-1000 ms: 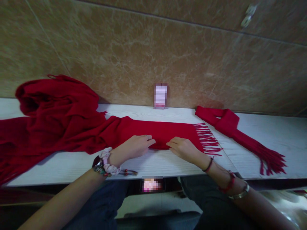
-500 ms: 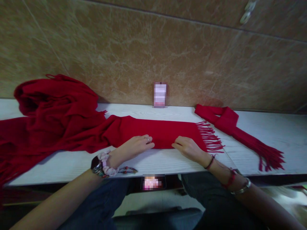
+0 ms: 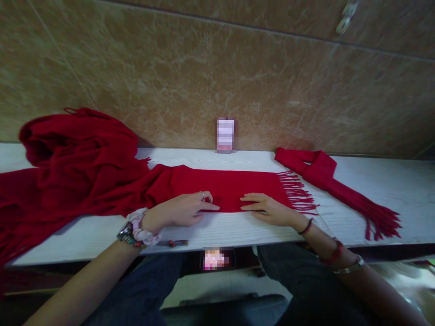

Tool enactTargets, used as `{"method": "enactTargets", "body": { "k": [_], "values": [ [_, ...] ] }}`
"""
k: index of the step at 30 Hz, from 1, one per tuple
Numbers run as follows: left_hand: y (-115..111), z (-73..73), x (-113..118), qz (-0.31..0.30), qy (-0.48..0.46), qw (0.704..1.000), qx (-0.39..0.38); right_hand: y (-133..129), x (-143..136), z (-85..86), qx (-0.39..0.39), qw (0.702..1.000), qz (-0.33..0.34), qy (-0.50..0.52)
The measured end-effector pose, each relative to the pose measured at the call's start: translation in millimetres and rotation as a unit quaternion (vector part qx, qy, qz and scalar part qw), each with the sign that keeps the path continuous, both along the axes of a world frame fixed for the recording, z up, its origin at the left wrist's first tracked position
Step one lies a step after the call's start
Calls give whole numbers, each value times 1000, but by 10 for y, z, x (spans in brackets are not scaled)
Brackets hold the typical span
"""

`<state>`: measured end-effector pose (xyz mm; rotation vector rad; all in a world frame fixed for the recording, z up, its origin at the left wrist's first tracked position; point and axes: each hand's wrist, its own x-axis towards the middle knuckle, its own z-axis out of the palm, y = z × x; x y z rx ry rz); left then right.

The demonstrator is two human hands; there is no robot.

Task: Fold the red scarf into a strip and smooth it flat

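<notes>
Grip slack, left hand (image 3: 185, 209) and right hand (image 3: 270, 210) on red scarf (image 3: 234, 183), phone (image 3: 225, 135) (screen blurred past reading) beyond.

Left hand (image 3: 183, 209) loosely bent, right hand (image 3: 268, 209) flatter, forearms (image 3: 88, 274) converging

I can't read any text, label, brand or number from where I sit. The phone (image 3: 225, 135) standing against the wall (image 3: 152, 68) shows me only pale and pink blocks, its screen blurred. The second screen (image 3: 217, 259), below the front edge of the bench (image 3: 204, 232), is blurred into squares too, so I make out no writing there.
</notes>
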<state>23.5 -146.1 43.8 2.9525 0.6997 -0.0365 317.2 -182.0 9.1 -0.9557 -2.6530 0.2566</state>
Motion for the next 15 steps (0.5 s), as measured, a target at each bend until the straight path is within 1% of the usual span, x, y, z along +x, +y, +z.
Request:
{"method": "enactTargets", "body": {
  "k": [2, 3, 4, 6, 7, 9, 11, 13, 15],
  "values": [
    [107, 60, 108, 33, -39, 999, 5, 70, -76, 46, -3, 998, -55, 37],
    [172, 72, 181, 67, -61, 996, 25, 115, -137, 61, 4, 994, -99, 47],
    [236, 66, 260, 114, -81, 989, 51, 160, -211, 70, 11, 988, -148, 46],
    [344, -3, 415, 196, -93, 972, 92, 239, -377, 62, 12, 974, -226, 9],
    [381, -62, 479, 230, -82, 965, 95, 266, -457, 46, 4, 969, -246, -20],
    [416, -205, 557, 293, -47, 952, 68, 291, -579, 2, -12, 964, -253, -75],
    [415, -339, 571, 337, -22, 940, 46, 286, -620, -44, -19, 964, -242, -111],
    [399, -424, 548, 360, -16, 932, 47, 261, -560, -79, -17, 961, -242, -130],
    [385, -452, 518, 367, -18, 929, 53, 227, -400, -108, -14, 956, -257, -144]
  ]
}}
